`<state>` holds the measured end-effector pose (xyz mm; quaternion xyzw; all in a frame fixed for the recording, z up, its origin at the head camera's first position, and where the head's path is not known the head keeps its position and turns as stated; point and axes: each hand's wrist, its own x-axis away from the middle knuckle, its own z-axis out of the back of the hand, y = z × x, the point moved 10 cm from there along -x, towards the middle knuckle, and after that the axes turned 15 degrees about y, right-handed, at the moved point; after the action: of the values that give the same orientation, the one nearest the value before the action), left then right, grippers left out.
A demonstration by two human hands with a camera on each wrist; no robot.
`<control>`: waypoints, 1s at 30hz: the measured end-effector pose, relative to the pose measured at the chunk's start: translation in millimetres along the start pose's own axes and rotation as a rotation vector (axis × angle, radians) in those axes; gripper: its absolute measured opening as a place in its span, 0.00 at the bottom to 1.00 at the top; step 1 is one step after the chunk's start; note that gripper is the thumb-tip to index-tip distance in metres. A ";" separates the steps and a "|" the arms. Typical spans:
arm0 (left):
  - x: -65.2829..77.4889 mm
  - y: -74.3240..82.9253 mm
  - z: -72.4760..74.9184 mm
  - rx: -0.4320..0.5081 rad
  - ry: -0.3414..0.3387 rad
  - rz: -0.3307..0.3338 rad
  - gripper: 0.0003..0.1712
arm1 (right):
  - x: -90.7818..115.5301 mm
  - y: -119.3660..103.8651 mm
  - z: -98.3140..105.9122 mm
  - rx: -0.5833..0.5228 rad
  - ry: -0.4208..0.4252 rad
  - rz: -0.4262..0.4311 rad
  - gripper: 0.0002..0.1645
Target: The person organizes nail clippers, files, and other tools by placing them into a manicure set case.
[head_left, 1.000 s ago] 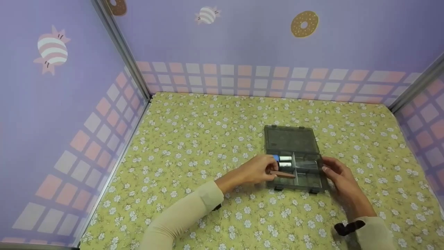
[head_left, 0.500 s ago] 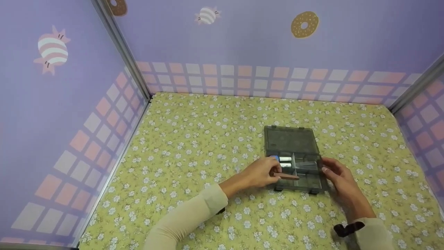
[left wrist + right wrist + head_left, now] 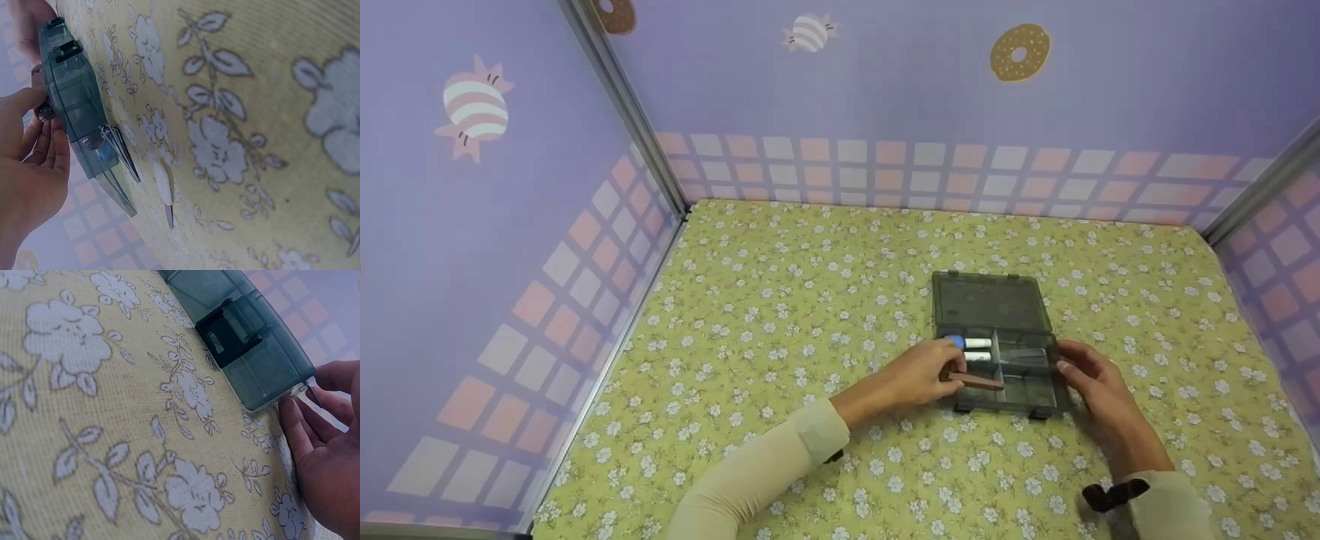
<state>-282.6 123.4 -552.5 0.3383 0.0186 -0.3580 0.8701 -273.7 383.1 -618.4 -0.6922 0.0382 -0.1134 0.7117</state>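
A smoky clear plastic compartment box (image 3: 1012,409) lies on the floral cloth, its lid (image 3: 990,300) folded back. My left hand (image 3: 919,371) pinches a slim brown item (image 3: 976,381) over the front left compartment. In the left wrist view its brown body (image 3: 37,77) shows beside a dark metal part; its exact kind is unclear. Two white tubes, the upper one (image 3: 977,343) with a blue end, lie in the back left compartment, partly covered by my fingers. My right hand (image 3: 1102,382) holds the box's right side, fingertips bent against its edge (image 3: 306,379).
In the left wrist view, a thin metal item (image 3: 121,152) resembling tweezers and a white-handled tool (image 3: 163,183) with a dark tip lie left of the box. Purple patterned walls (image 3: 840,82) enclose the back and sides. Floral cloth (image 3: 780,300) surrounds the box.
My left hand has shifted slightly right and toward the front with the brown item. My right hand and the box have stayed in place.
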 end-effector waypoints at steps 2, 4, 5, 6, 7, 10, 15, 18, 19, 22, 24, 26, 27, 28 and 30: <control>0.3 1.6 -0.9 -0.021 -0.001 -0.011 0.08 | -0.7 -1.3 0.9 0.019 0.000 0.026 0.33; 0.3 2.0 -1.8 -0.035 -0.001 -0.014 0.08 | -1.1 -2.4 1.2 0.030 -0.001 0.042 0.33; 0.2 1.9 -2.2 -0.038 -0.002 -0.014 0.08 | -1.2 -2.7 1.4 0.034 -0.001 0.046 0.32; 0.1 1.7 -2.5 -0.036 -0.004 -0.015 0.08 | -1.3 -2.8 1.5 0.029 -0.001 0.046 0.32; -0.1 1.4 -3.0 -0.030 -0.007 -0.015 0.08 | -1.3 -3.0 1.8 0.028 0.000 0.047 0.32; -0.2 -0.7 -2.8 0.015 -0.031 -0.011 0.11 | -1.2 -3.1 1.6 0.019 0.000 0.044 0.32; -0.6 -9.8 10.1 0.102 -0.042 0.007 0.18 | -1.0 -2.0 0.1 -0.008 -0.007 0.027 0.32; -0.3 -20.7 21.7 0.097 -0.036 0.027 0.18 | -0.6 -1.2 -0.2 -0.021 -0.007 0.009 0.32; -0.1 -24.7 25.1 0.086 -0.038 0.033 0.19 | -0.5 -0.8 0.0 -0.025 -0.007 0.003 0.32; 2.2 -38.2 31.5 0.044 -0.070 0.059 0.20 | -0.4 -0.1 0.5 -0.025 -0.005 -0.008 0.33; 5.1 -45.9 33.6 0.020 -0.099 0.073 0.20 | -0.6 0.0 1.1 -0.024 -0.004 -0.010 0.33; 8.4 -52.7 35.0 -0.001 -0.123 0.089 0.21 | -0.7 -0.2 1.1 -0.015 -0.005 -0.007 0.33; 10.3 -55.6 35.4 -0.006 -0.132 0.097 0.21 | -0.5 0.1 0.9 -0.017 -0.006 -0.012 0.34; 11.9 -58.0 35.8 -0.007 -0.136 0.104 0.21 | -0.3 0.6 0.9 -0.021 -0.005 -0.019 0.34; 14.2 -62.0 36.2 -0.002 -0.136 0.117 0.21 | 0.4 1.7 0.6 -0.028 -0.003 -0.035 0.34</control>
<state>-319.1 61.0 -564.2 0.3126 -0.0600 -0.3288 0.8891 -273.0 383.6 -620.0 -0.7028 0.0268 -0.1242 0.7000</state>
